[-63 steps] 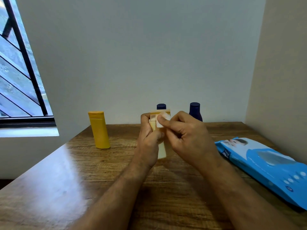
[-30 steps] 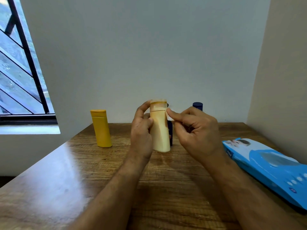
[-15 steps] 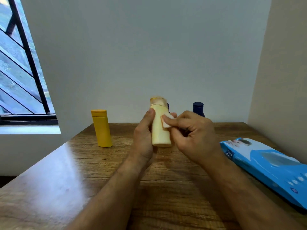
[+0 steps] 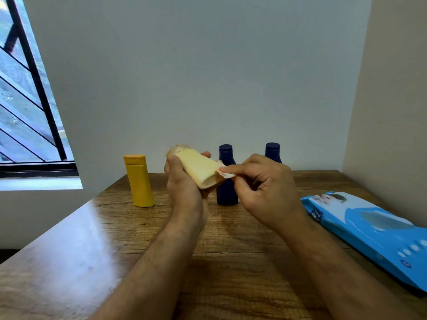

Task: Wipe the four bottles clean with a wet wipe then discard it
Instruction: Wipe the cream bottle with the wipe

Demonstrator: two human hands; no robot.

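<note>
wooden table (image 4: 69,262), barred window (image 4: 25,93), grey wall (image 4: 208,65)

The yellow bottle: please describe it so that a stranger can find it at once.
On the wooden table, look at the far left end, near the window. The yellow bottle stands upright there, untouched. Unlike the two dark blue bottles to its right, it is flat-topped and bright yellow.

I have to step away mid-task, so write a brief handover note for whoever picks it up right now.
Left hand grips the cream bottle, tilted, off the table.
Right hand pinches the wet wipe at the bottle's base end.
Yellow bottle and two navy bottles stand at the back; wipes pack on the right.
Done: can't tell which are clean.
Left: finish cream, wipe any others outstanding, discard wipe.
</note>
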